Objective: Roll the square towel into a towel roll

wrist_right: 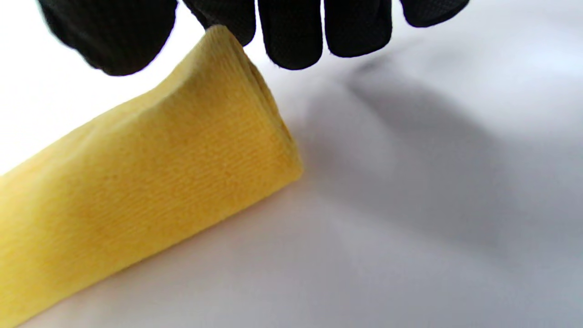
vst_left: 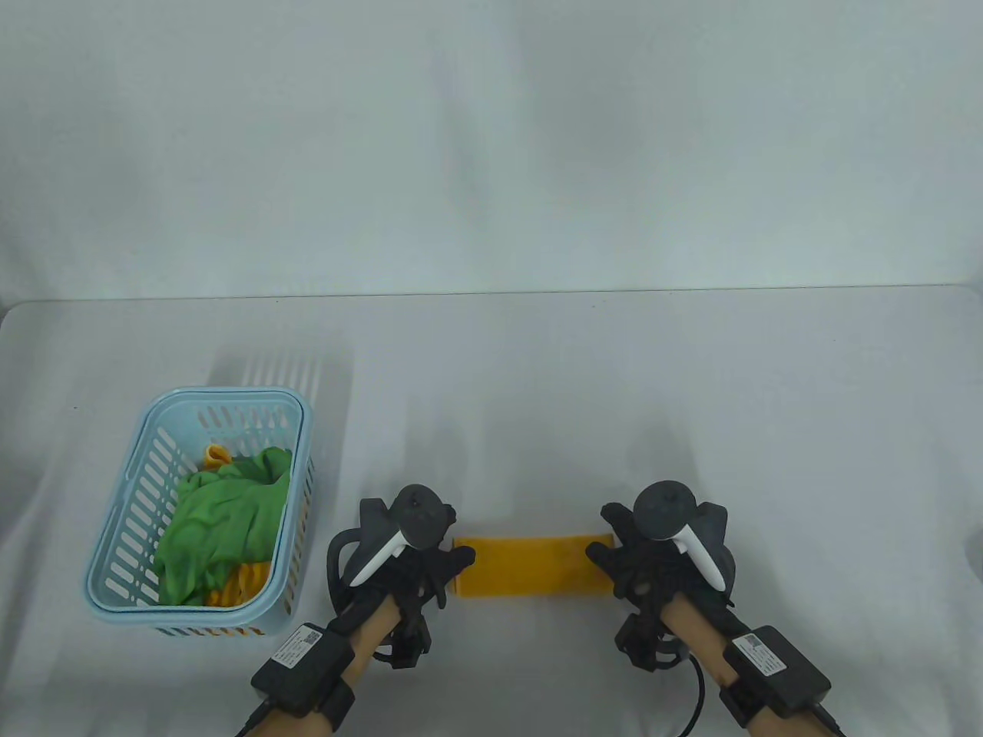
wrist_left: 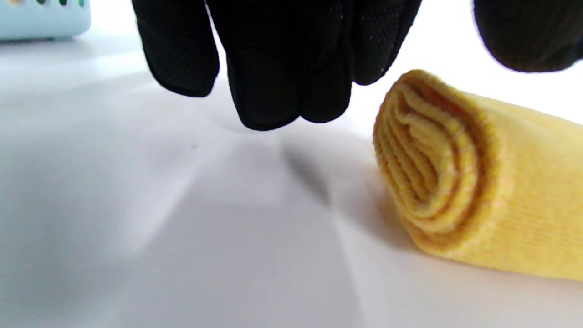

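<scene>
The yellow towel [vst_left: 534, 566] lies on the white table as a tight roll, lengthwise left to right, between my hands. Its spiral left end shows in the left wrist view [wrist_left: 432, 168], its right end in the right wrist view [wrist_right: 136, 196]. My left hand [vst_left: 449, 560] is at the roll's left end; its fingers [wrist_left: 273, 68] hang just beside that end, spread, gripping nothing. My right hand [vst_left: 607, 556] is at the right end; its fingers [wrist_right: 291, 32] hover over that end, spread, one fingertip close to or touching the roll's top edge.
A light blue slotted basket [vst_left: 223, 395] stands at the left, holding a crumpled green cloth [vst_left: 223, 514] and orange cloths [vst_left: 242, 580]. Its corner shows in the left wrist view [wrist_left: 41, 20]. The table's far edge [vst_left: 491, 293] meets a white backdrop.
</scene>
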`<control>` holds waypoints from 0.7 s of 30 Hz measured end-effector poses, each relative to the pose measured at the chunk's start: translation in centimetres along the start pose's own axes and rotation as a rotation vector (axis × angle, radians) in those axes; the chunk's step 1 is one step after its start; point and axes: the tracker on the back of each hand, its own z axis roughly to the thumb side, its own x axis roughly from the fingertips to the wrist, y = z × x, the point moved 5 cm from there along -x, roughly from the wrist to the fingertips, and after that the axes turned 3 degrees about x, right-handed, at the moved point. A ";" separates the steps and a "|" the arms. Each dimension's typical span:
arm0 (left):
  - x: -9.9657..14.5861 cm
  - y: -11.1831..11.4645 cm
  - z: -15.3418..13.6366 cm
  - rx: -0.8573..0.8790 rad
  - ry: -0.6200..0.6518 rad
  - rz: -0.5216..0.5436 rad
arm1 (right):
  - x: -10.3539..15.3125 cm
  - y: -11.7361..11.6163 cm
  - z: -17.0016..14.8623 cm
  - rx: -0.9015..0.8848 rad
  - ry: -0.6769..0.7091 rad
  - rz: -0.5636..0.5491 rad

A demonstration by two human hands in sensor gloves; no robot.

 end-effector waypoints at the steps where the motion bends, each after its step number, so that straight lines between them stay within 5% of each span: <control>1: 0.1 -0.2 0.2 -0.016 0.009 0.011 | 0.1 0.1 0.1 -0.001 0.008 -0.003; 10: 1.7 -2.8 2.0 -0.077 0.091 0.134 | 1.1 0.9 2.0 0.014 0.148 -0.027; 21: 4.4 -6.9 3.1 -0.083 0.161 0.295 | 4.7 0.3 8.7 0.212 0.392 -0.052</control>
